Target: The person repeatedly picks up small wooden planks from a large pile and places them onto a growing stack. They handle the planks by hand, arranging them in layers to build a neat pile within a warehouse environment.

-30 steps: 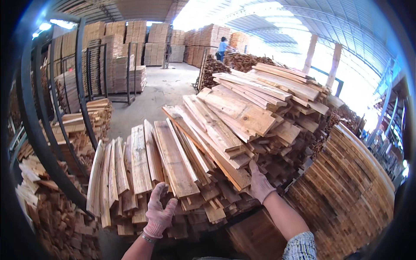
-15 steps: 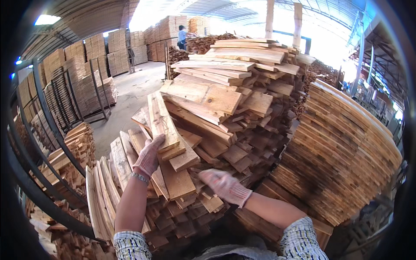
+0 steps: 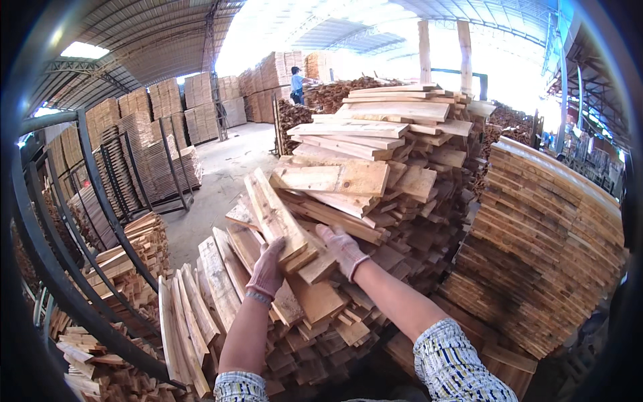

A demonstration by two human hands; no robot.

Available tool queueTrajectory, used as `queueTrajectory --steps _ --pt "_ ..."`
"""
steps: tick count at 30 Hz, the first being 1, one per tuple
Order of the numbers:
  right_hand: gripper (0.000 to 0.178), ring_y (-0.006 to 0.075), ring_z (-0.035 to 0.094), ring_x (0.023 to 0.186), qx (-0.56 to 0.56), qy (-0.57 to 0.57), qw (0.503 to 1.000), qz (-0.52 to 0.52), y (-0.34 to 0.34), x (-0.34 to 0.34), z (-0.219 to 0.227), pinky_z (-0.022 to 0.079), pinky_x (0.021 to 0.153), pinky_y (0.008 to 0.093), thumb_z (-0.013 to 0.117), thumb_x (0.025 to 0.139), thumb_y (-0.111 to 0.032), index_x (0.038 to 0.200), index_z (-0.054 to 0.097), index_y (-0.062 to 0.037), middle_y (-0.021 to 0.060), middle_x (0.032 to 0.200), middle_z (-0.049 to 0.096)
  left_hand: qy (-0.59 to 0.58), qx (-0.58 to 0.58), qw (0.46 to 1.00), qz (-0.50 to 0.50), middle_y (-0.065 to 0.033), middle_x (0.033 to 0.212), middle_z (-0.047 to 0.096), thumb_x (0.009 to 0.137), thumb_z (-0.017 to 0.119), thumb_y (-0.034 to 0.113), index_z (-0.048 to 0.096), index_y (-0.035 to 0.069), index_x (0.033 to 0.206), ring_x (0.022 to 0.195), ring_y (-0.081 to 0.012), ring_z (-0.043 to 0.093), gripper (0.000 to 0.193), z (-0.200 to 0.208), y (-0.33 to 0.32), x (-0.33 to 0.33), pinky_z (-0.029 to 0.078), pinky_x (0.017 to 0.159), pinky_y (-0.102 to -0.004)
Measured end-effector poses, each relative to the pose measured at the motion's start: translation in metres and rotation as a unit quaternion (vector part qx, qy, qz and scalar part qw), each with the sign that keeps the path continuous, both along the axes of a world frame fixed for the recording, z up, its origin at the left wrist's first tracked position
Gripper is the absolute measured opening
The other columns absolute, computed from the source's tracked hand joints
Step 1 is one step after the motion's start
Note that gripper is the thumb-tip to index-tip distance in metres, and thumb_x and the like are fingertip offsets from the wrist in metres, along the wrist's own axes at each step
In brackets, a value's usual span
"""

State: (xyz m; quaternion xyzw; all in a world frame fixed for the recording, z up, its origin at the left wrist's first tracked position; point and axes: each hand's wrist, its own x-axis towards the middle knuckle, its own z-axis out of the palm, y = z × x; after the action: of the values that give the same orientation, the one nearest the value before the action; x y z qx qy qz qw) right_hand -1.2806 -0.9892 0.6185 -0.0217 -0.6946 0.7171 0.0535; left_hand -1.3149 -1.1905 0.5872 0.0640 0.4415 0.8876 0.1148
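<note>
Two or three rough wooden boards [image 3: 276, 213] lie loosely together, slanting across the top of a large untidy pile of boards [image 3: 321, 301] in front of me. My left hand [image 3: 269, 269], in a pale knit glove, grips the near left edge of these boards, its fingers partly hidden by the wood. On their right side my right hand [image 3: 343, 250], gloved likewise, is closed against the edge of the lowest board; its fingertips are partly hidden. Wider boards with knots [image 3: 335, 179] lie just beyond.
A tall, neat stack of boards [image 3: 542, 248] stands at the right. On the left are a dark metal rack frame [image 3: 100, 181] and leaning boards [image 3: 191, 315]. Farther off, a person [image 3: 297, 86] stands by other wood piles. Concrete floor [image 3: 221, 167] runs between the stacks.
My right hand has moved up and inward from the pile's near side to the boards' right edge. The left hand keeps its grip. The whole view has shifted.
</note>
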Motion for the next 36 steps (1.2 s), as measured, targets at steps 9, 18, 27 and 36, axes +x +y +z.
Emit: queueTrajectory --steps 9,18,27,36 --pt "0.1 0.0488 0.033 0.142 0.157 0.007 0.985 0.066 -0.084 0.049 -0.029 0.032 0.116 0.0394 0.071 0.084 -0.055 0.158 0.026 -0.0038 0.0434 0.153 0.023 0.015 0.031 0.999 0.031 -0.0123 0.114 0.07 0.089 0.068 0.034 0.059 0.005 0.128 0.101 -0.0289 0.069 0.05 -0.018 -0.066 0.029 0.058 0.09 -0.0441" --pt "0.059 0.0314 0.057 0.124 0.834 0.212 0.505 -0.065 0.013 0.009 0.115 0.049 0.099 0.0467 0.054 0.097 -0.048 0.142 0.05 -0.0103 0.022 0.14 0.053 -0.063 -0.01 0.998 0.027 -0.0139 0.111 0.07 0.089 0.067 0.028 0.059 0.0 0.127 0.096 -0.0286 0.072 0.048 -0.005 -0.077 0.034 0.06 0.088 -0.0408" --pt "0.052 0.0354 0.05 0.135 0.889 -0.026 0.455 -0.031 0.051 -0.066 0.162 0.037 0.109 0.0557 0.056 0.092 -0.024 0.143 0.052 -0.0137 0.0226 0.142 0.054 -0.06 0.001 0.998 0.029 -0.0105 0.111 0.071 0.089 0.068 0.033 0.062 0.003 0.125 0.096 -0.0243 0.071 0.047 0.002 -0.046 0.041 0.059 0.085 -0.0389" --pt "0.081 0.0337 0.068 0.109 0.724 -0.015 0.688 0.049 0.011 -0.038 0.15 0.054 0.094 0.0406 0.067 0.072 -0.048 0.139 0.056 -0.0037 0.0239 0.125 0.067 -0.05 -0.042 0.996 0.066 -0.0078 0.112 0.07 0.09 0.067 0.033 0.06 0.007 0.131 0.097 -0.0239 0.07 0.049 0.001 -0.053 0.036 0.059 0.083 -0.038"
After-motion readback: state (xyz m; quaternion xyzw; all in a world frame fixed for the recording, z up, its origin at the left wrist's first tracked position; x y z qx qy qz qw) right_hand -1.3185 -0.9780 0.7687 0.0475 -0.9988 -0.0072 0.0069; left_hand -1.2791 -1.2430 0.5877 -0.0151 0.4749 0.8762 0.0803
